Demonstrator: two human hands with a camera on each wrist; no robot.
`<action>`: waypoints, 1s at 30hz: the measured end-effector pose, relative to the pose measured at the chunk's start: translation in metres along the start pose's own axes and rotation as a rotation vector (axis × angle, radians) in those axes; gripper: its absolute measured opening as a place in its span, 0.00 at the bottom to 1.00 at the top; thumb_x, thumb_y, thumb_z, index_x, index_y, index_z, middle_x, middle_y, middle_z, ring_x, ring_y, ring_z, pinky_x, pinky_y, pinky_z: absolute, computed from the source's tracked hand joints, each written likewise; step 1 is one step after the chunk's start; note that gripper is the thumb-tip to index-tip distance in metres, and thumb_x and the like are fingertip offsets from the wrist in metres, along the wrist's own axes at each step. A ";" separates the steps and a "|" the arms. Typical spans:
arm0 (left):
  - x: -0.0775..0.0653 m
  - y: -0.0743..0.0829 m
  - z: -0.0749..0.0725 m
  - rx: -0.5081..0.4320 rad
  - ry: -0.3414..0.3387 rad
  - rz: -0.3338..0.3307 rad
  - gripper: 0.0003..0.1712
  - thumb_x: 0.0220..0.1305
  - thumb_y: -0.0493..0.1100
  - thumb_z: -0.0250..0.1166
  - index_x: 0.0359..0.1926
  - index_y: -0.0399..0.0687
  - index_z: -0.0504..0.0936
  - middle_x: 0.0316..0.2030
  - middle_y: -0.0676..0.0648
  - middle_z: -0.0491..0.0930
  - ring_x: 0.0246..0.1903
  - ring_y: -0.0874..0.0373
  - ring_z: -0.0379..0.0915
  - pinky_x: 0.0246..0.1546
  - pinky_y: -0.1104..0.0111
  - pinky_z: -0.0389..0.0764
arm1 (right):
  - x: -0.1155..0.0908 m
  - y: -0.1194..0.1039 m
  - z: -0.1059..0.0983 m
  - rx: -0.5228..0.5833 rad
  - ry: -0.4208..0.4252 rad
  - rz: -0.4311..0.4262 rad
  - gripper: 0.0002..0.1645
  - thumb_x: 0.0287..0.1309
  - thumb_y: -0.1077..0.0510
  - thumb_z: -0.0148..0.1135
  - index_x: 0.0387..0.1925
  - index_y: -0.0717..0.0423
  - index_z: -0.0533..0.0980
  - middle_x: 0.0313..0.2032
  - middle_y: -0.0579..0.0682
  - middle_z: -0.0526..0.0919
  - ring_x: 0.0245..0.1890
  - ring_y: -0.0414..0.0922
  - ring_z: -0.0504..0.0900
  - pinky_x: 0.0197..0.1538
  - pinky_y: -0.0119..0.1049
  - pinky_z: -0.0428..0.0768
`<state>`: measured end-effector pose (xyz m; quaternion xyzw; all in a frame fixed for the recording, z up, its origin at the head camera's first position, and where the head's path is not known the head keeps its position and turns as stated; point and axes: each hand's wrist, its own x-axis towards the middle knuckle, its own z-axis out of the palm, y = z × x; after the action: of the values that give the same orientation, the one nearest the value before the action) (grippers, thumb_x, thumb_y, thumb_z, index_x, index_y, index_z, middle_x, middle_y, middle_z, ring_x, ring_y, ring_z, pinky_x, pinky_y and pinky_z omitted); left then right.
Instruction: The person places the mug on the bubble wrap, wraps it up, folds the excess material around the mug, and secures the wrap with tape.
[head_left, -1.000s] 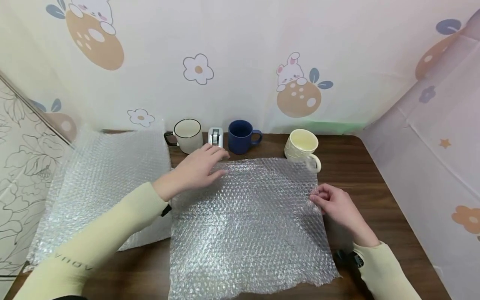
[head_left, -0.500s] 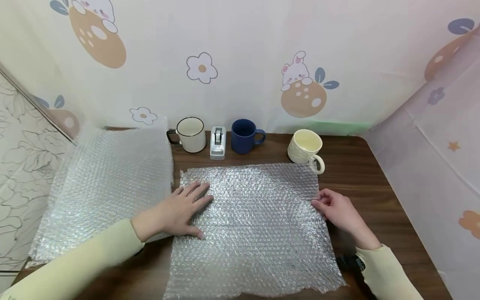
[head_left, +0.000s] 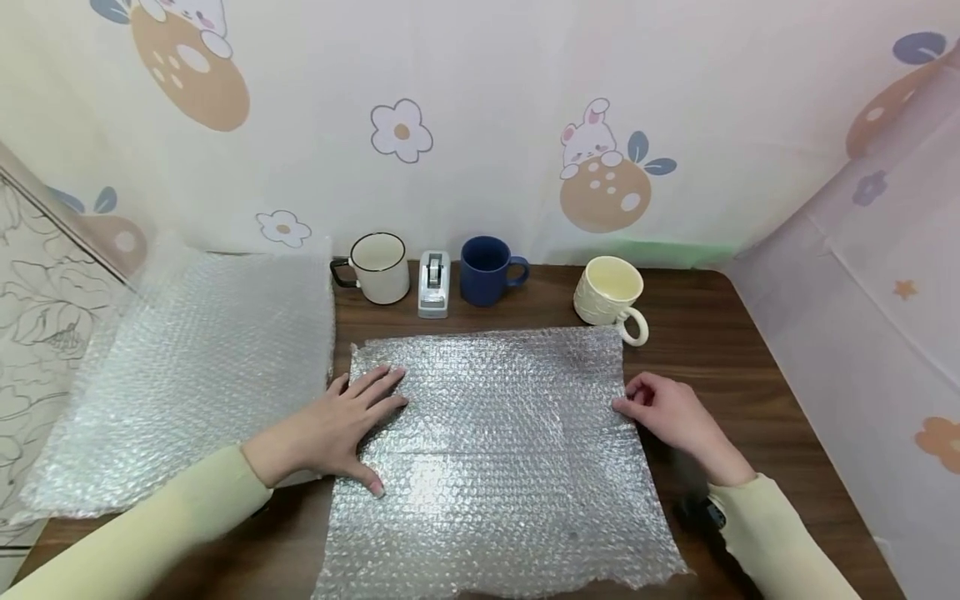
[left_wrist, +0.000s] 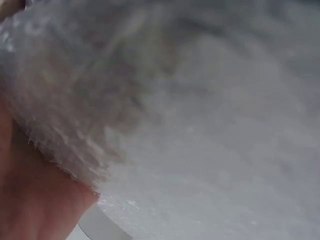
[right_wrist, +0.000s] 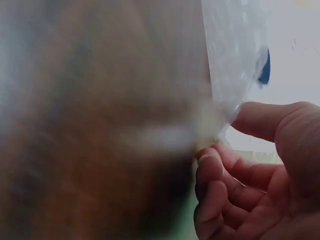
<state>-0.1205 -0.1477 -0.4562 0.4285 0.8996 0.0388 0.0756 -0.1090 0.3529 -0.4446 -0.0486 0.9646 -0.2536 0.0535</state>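
Note:
A sheet of bubble wrap (head_left: 495,467) lies spread over the middle of the table in the head view. On its left edge rests my left hand (head_left: 333,429), fingers straight and spread. My right hand (head_left: 671,417) pinches the sheet's right edge between thumb and curled fingers. In the right wrist view the thumb (right_wrist: 270,120) and the index finger meet at the sheet's edge (right_wrist: 235,45). The left wrist view is mostly filled by blurred bubble wrap (left_wrist: 210,140), with part of the left hand (left_wrist: 40,190) at its lower left.
Another bubble wrap sheet (head_left: 217,350) lies at the left. Along the back of the dark wooden table (head_left: 720,350) stand a white mug (head_left: 381,275) with a black handle, a tape dispenser (head_left: 433,287), a blue mug (head_left: 483,275) and a cream mug (head_left: 600,300). A patterned curtain (head_left: 480,125) hangs behind.
My left hand has come down from near the tape dispenser onto the sheet's left edge and shifted left. The sheet now lies flatter and slightly nearer. The right hand keeps its pinch.

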 end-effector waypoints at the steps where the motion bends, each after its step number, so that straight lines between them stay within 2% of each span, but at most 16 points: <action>1: 0.001 0.000 0.000 -0.006 -0.007 -0.003 0.74 0.32 0.91 0.54 0.75 0.51 0.60 0.78 0.40 0.42 0.76 0.41 0.38 0.60 0.30 0.58 | 0.003 0.000 -0.003 0.001 0.033 -0.007 0.20 0.62 0.45 0.68 0.40 0.59 0.78 0.27 0.47 0.79 0.25 0.43 0.74 0.31 0.39 0.72; 5: 0.004 0.001 -0.004 -0.032 -0.036 -0.018 0.74 0.32 0.90 0.56 0.75 0.50 0.61 0.78 0.40 0.42 0.75 0.40 0.38 0.60 0.29 0.56 | 0.016 -0.001 -0.016 0.030 0.202 -0.011 0.23 0.67 0.48 0.63 0.49 0.65 0.76 0.37 0.57 0.81 0.34 0.50 0.78 0.37 0.45 0.74; 8: 0.007 0.001 -0.008 -0.025 -0.065 -0.016 0.74 0.32 0.90 0.57 0.75 0.50 0.61 0.78 0.40 0.43 0.75 0.40 0.38 0.60 0.29 0.56 | 0.024 -0.002 -0.022 0.080 0.285 0.039 0.24 0.69 0.50 0.59 0.53 0.67 0.74 0.45 0.63 0.80 0.41 0.56 0.77 0.42 0.49 0.72; 11: 0.012 0.000 -0.010 -0.013 -0.088 -0.009 0.73 0.33 0.89 0.57 0.75 0.50 0.61 0.78 0.40 0.42 0.76 0.41 0.38 0.60 0.30 0.57 | 0.033 -0.003 -0.025 0.132 0.328 0.109 0.26 0.70 0.48 0.57 0.55 0.66 0.72 0.49 0.65 0.79 0.44 0.59 0.77 0.44 0.50 0.71; 15: 0.015 -0.002 -0.013 0.003 -0.107 -0.030 0.73 0.33 0.89 0.58 0.75 0.50 0.60 0.78 0.41 0.42 0.76 0.41 0.37 0.61 0.31 0.56 | 0.049 -0.002 -0.027 0.224 0.316 0.176 0.30 0.71 0.44 0.55 0.59 0.65 0.70 0.52 0.65 0.78 0.47 0.58 0.77 0.43 0.44 0.72; 19: 0.015 -0.005 -0.016 0.011 -0.124 -0.059 0.74 0.33 0.89 0.58 0.76 0.50 0.60 0.78 0.41 0.41 0.76 0.41 0.36 0.63 0.32 0.55 | 0.061 0.001 -0.026 0.327 0.241 0.222 0.32 0.73 0.41 0.51 0.60 0.65 0.72 0.52 0.64 0.79 0.47 0.56 0.78 0.40 0.35 0.77; 22: 0.014 -0.007 -0.018 0.009 -0.127 -0.062 0.74 0.33 0.88 0.59 0.76 0.50 0.59 0.78 0.40 0.41 0.76 0.40 0.37 0.65 0.35 0.54 | 0.064 0.005 -0.025 0.444 0.180 0.224 0.32 0.74 0.43 0.49 0.59 0.68 0.73 0.53 0.64 0.79 0.48 0.52 0.78 0.42 0.31 0.82; 26: 0.014 -0.009 -0.019 0.016 -0.135 -0.065 0.74 0.32 0.88 0.60 0.75 0.50 0.60 0.78 0.39 0.42 0.75 0.39 0.39 0.67 0.38 0.54 | 0.064 0.011 -0.023 0.691 0.137 0.205 0.29 0.76 0.50 0.50 0.59 0.74 0.70 0.50 0.56 0.82 0.50 0.43 0.77 0.47 0.33 0.82; 30: 0.016 -0.009 -0.021 0.015 -0.141 -0.068 0.74 0.30 0.88 0.61 0.75 0.50 0.61 0.78 0.40 0.43 0.75 0.40 0.40 0.68 0.41 0.53 | 0.061 0.014 -0.024 0.977 0.206 0.182 0.24 0.73 0.56 0.53 0.55 0.76 0.70 0.40 0.45 0.86 0.47 0.39 0.81 0.46 0.33 0.82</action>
<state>-0.1412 -0.1409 -0.4385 0.3999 0.9063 -0.0011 0.1370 -0.1732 0.3692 -0.4350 0.0917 0.7339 -0.6730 -0.0034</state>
